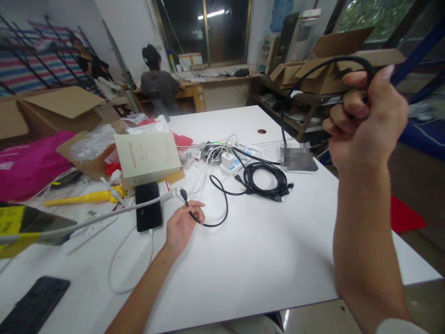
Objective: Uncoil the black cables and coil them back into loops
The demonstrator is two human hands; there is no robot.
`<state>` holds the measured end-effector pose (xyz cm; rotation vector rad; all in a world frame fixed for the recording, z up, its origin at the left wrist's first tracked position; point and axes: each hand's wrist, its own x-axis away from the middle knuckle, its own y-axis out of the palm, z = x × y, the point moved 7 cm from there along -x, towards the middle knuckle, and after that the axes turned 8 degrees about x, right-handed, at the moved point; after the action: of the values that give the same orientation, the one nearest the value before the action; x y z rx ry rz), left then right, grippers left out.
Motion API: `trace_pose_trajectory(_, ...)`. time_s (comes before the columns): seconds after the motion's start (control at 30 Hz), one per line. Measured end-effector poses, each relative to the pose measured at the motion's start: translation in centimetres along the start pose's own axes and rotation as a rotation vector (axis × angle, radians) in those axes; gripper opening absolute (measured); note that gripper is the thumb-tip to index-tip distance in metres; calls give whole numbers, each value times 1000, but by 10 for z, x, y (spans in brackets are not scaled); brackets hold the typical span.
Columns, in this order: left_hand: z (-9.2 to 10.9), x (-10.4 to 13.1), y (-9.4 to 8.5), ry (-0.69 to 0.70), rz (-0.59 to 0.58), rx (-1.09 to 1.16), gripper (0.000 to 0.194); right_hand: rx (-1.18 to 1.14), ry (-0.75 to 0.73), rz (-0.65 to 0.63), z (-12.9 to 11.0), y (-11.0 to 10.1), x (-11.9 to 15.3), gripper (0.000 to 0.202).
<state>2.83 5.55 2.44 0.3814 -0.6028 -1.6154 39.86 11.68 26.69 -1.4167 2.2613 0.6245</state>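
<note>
Right hand [368,116] raised gripping black cable [313,69], cluttered white table [260,260], perhaps workshop

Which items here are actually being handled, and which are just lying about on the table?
In hand:
- left hand pinching the black cable near its plug
- right hand raised, gripping a loop of black cable

Lying about:
- coiled black cable
- phone
- white booklet
- yellow tool
- white charger
</note>
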Motion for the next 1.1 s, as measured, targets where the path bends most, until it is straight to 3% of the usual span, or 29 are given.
trace_pose_trajectory(0.27,-1,1,2,-14,-17,-1,33,-32,-6,-153,-2,26,13,27)
trace_pose_trajectory(0.47,-2,1,2,-13,-26,-20,38,4,14,-407,0,54,34,31)
trace_pose_trajectory(0.57,-7,-1,-1,-29,-14,-18,43,74,0,-611,0,67,50,33)
trace_pose_trajectory(0.73,-16,-6,-5,-97,-4,101,48,316,-16,-1140,9,100,96,38)
trace_pose_trajectory(0.9,-19,-8,0,-216,0,317,46,359,-138,-1623,24,134,157,35)
trace_pose_trajectory(0.97,-18,-6,3,-244,1,383,45,428,-167,-1766,36,143,182,29)
trace_pose_trajectory(1.1,-16,-1,5,-285,22,460,38,657,-169,-1928,61,155,225,22)
